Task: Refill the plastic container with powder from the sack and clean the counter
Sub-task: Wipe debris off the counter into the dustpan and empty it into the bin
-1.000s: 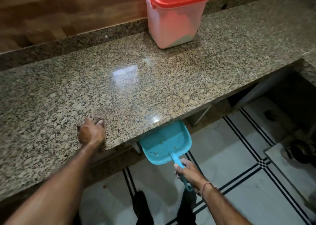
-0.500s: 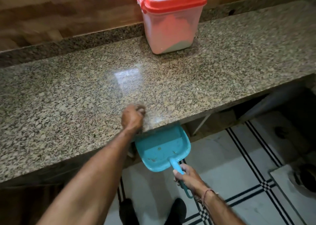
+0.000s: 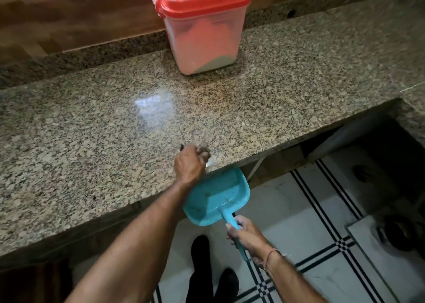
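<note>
Around us there was little on the counter (image 3: 92, 130). One plastic container (image 3: 202, 38) stood far back on it, just before the low stone strip under the wooden wall (image 3: 69, 19). Its red lid (image 3: 200, 1) was on, and pale powder showed low inside. It was well apart from both hands. A patch of light glared on the stone between the container and us.

We counted two hands, one dustpan, one container and two dark shoes (image 3: 200, 256) on the tiled floor (image 3: 299, 233) below. Two dark shapes lay on the floor at the right, too dim to name.

Our left hand (image 3: 189, 164) rested on the counter at its near edge, knuckles up and fingers curled down against the stone. Whether they held anything we could not tell. Its forearm crossed over the edge and hid the left corner of the dustpan (image 3: 218, 199).

Our right hand (image 3: 243, 231) gripped the dustpan's handle, fingers wrapped round it. The pan hung below the counter with its mouth tucked under the near edge, just right of the left hand. A few brown crumbs lay in it.

The near edge ran from lower left up to the right, where the stone turned toward us in a corner. The space beneath the counter was open and dark.
</note>
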`<action>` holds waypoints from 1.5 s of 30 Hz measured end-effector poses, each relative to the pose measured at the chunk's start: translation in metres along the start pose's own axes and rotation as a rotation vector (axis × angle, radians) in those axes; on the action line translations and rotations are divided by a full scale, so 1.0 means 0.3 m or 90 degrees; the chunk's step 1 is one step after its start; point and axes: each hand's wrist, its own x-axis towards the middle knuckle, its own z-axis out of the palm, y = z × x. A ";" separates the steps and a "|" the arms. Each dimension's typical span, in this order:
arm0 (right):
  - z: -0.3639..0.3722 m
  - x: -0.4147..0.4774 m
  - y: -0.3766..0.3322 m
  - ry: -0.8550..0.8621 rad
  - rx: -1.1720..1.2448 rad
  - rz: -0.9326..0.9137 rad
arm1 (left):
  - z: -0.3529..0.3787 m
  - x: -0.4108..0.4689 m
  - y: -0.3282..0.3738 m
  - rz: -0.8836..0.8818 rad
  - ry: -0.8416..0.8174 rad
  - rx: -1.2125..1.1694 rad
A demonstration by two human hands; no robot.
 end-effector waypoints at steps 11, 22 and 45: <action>-0.126 0.021 -0.047 0.049 0.055 0.011 | -0.181 0.323 -0.034 -0.180 0.153 -0.034; -0.112 0.110 -0.115 0.107 0.094 0.052 | -0.015 0.430 0.207 0.054 0.062 -0.199; -0.145 0.192 -0.169 0.162 0.152 0.084 | 0.090 0.774 0.337 0.165 -0.089 -0.118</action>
